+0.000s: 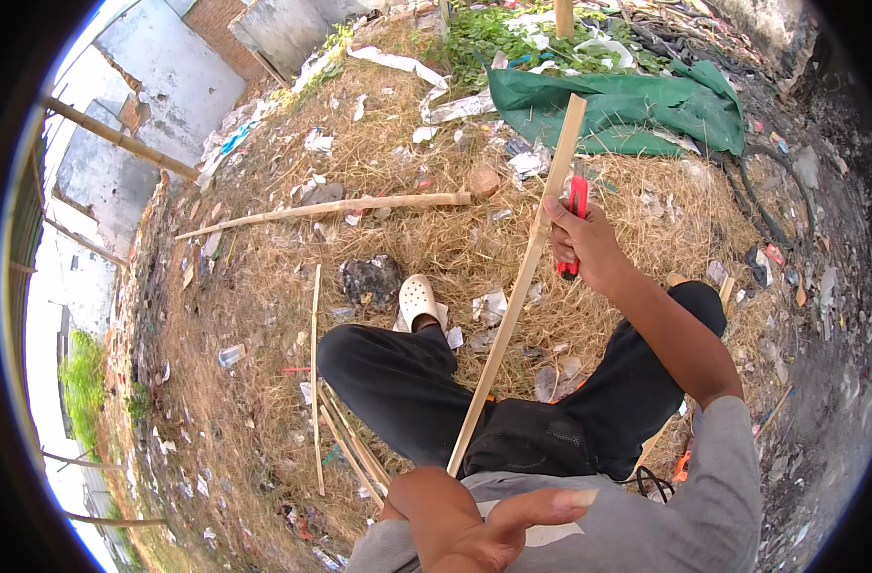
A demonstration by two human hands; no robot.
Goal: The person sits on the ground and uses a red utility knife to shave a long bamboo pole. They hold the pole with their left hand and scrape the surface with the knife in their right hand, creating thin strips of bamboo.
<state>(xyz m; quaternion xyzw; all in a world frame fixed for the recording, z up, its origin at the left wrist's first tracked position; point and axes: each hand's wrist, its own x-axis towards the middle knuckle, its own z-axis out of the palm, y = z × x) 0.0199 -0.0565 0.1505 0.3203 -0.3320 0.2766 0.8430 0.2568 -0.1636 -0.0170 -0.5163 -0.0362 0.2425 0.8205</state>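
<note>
I sit on dry grass with a long pale bamboo strip (pixel 522 286) slanting from my lap up toward the green tarp. My right hand (pixel 588 244) is shut on a red-handled cutting tool (pixel 577 202) and is pressed against the strip about a third of the way down from its top. The tool's blade is hidden by my fingers. My left hand (pixel 488 530) hovers low over my grey shirt, fingers loosely spread with nothing in them. The strip's lower end (pixel 455 463) stops just beside that wrist.
A green tarp (pixel 646 110) lies ahead. A thick bamboo pole (pixel 331 210) crosses the grass, and several thin strips (pixel 317 382) lie left of my knee. My foot wears a white clog (pixel 418 299) beside a dark stone (pixel 371 280). Litter is scattered around.
</note>
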